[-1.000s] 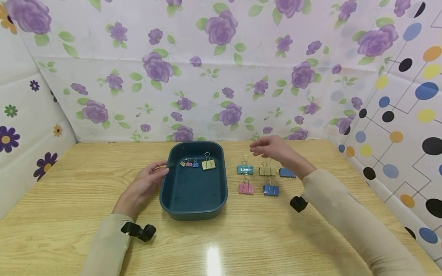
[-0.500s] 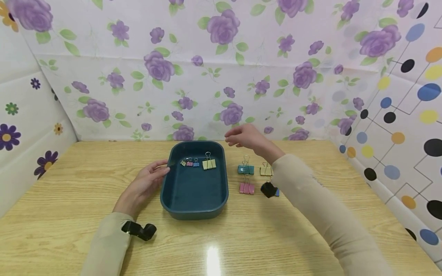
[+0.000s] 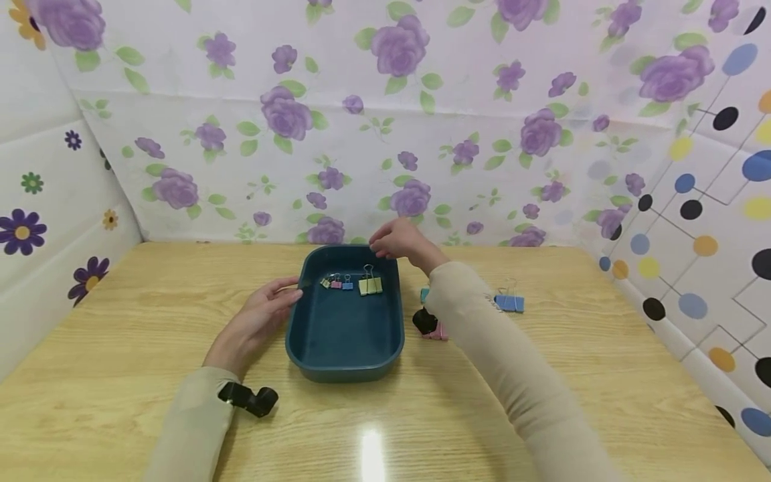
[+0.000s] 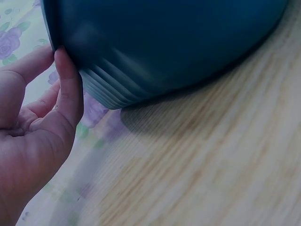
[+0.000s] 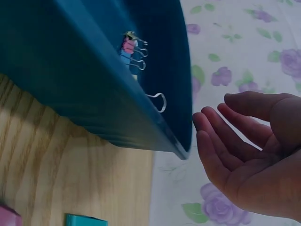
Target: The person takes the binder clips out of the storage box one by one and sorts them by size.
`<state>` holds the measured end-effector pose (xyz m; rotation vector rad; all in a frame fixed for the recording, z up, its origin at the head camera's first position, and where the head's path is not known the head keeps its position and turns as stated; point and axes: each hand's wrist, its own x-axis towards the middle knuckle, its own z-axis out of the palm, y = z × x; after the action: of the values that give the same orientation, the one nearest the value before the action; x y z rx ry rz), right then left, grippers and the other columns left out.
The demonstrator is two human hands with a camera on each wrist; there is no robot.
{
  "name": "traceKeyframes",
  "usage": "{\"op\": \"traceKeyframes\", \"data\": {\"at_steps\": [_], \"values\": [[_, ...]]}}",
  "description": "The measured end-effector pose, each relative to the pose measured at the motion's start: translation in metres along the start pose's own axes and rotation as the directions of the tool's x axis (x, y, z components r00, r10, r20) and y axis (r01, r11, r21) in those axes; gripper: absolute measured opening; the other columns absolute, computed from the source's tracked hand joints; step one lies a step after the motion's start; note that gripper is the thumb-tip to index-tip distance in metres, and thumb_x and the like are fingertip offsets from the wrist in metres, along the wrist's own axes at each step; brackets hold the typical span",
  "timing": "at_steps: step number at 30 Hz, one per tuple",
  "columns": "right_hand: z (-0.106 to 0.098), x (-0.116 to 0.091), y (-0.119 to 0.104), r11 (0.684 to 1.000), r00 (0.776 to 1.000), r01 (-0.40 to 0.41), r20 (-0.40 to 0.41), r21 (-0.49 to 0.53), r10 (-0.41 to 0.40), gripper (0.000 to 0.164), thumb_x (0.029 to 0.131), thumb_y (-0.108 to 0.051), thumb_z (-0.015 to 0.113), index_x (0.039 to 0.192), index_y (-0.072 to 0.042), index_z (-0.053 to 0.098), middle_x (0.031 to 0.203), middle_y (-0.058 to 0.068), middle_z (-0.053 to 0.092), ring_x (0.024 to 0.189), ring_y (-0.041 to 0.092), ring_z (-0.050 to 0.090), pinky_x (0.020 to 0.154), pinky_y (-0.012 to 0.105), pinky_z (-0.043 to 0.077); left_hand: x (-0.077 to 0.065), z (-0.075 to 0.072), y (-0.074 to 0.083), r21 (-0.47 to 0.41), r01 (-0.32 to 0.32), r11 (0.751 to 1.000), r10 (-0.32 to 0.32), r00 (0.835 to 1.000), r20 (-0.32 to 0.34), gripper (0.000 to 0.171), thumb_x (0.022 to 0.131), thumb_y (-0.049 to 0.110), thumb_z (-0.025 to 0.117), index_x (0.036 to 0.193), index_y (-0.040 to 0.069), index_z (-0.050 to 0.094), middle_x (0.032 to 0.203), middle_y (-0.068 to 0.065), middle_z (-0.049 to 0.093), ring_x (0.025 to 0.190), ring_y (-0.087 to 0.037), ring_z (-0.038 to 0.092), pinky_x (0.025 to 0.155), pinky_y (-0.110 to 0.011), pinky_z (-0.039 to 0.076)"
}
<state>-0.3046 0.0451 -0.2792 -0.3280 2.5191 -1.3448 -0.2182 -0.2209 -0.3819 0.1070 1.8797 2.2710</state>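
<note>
1. At the left side of the blue bin [image 3: 345,338], the left hand [image 3: 258,316] has a tight grip, pinching the rim.
2. Inside the bin, near its back, sit three tiny clips [image 3: 336,284] and a bigger yellow clip [image 3: 370,286].
3. By the bin's back right corner, the right hand [image 3: 399,239] has a loose, half-spread grip, holding nothing.
4. Right of the bin, a teal clip [image 3: 424,293], pink clip [image 3: 443,332] and blue clip [image 3: 510,304] sit on the tabletop [image 3: 120,321].

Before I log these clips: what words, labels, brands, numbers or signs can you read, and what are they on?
No readable text on the tray, the binder clips or the wrist cameras.
A faint mark on the right sleeve: too small to tell whether it is lettering.
</note>
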Motion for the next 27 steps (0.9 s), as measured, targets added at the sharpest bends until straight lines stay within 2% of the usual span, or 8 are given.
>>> {"op": "traceKeyframes", "data": {"at_steps": [6,13,21,27], "values": [[0.009,0.006,0.004,0.998,1.0,-0.028,-0.004,-0.053,0.027,0.022,0.092,-0.002,0.062,0.112,0.006,0.068,0.101,0.019,0.068,0.092,0.03,0.065,0.083,0.036,0.054,0.002,0.002,0.0,-0.012,-0.01,1.0,0.01,1.0,0.011,0.053,0.098,0.006,0.055,0.142,-0.01,0.029,0.11,-0.005,0.061,0.098,-0.01,0.059,0.087,-0.022,0.049],[0.017,0.009,0.004,0.993,1.0,-0.005,-0.011,-0.119,0.004,0.022,0.091,0.001,0.063,0.11,0.008,0.069,0.101,0.021,0.068,0.091,0.03,0.065,0.081,0.035,0.055,0.001,0.0,-0.001,-0.03,-0.032,0.999,0.033,0.999,0.019,0.051,0.098,0.004,0.055,0.14,-0.011,0.03,0.108,-0.005,0.061,0.097,-0.011,0.059,0.086,-0.022,0.049],[0.024,0.012,0.005,0.98,0.998,-0.011,0.059,-0.2,0.023,0.024,0.09,0.003,0.063,0.113,0.009,0.067,0.111,0.021,0.065,0.097,0.031,0.066,0.08,0.035,0.055,0.002,0.001,-0.001,-0.02,-0.021,1.0,0.022,1.0,0.013,0.053,0.098,0.003,0.053,0.143,-0.011,0.028,0.109,-0.004,0.062,0.098,-0.011,0.059,0.086,-0.022,0.049],[0.027,0.01,0.005,0.965,0.996,0.023,0.094,-0.261,0.002,0.02,0.087,0.003,0.067,0.106,0.004,0.072,0.102,0.016,0.069,0.087,0.023,0.067,0.079,0.031,0.055,0.001,0.0,0.0,-0.005,-0.012,1.0,0.012,1.0,0.004,0.054,0.098,0.005,0.055,0.143,-0.011,0.029,0.108,-0.004,0.063,0.098,-0.01,0.06,0.087,-0.021,0.049]]}}
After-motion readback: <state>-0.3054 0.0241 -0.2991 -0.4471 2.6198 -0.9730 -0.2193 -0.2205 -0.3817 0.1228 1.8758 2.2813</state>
